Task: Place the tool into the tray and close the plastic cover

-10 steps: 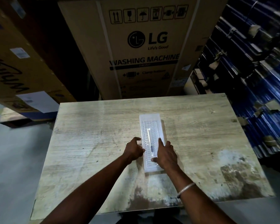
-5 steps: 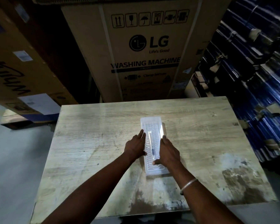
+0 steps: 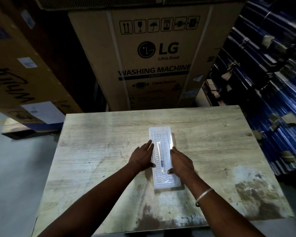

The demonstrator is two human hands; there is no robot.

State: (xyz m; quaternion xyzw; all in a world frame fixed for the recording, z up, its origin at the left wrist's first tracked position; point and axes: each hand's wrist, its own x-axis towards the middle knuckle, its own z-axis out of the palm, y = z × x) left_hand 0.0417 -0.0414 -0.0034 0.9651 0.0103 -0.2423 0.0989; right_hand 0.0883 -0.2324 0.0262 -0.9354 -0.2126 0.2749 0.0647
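Observation:
A long clear plastic tray (image 3: 161, 134) lies lengthwise on the middle of the wooden table (image 3: 101, 151). A slim tool (image 3: 159, 154) rests inside it under the ribbed transparent cover, which lies flat on the tray. My left hand (image 3: 142, 158) presses flat against the tray's left edge, fingers stretched forward. My right hand (image 3: 181, 161) rests against the right edge, its thumb on the cover near the tool's dark end. A metal bangle (image 3: 203, 195) circles my right wrist.
A tall LG washing machine carton (image 3: 154, 57) stands just behind the table. Another large carton (image 3: 20, 74) leans at the left. Stacked blue goods (image 3: 272, 74) fill the right side. Grey floor (image 3: 15, 177) shows to the left.
Both hands have slid forward along the tray's sides, and their fingers have flattened out. The tray has stayed in place.

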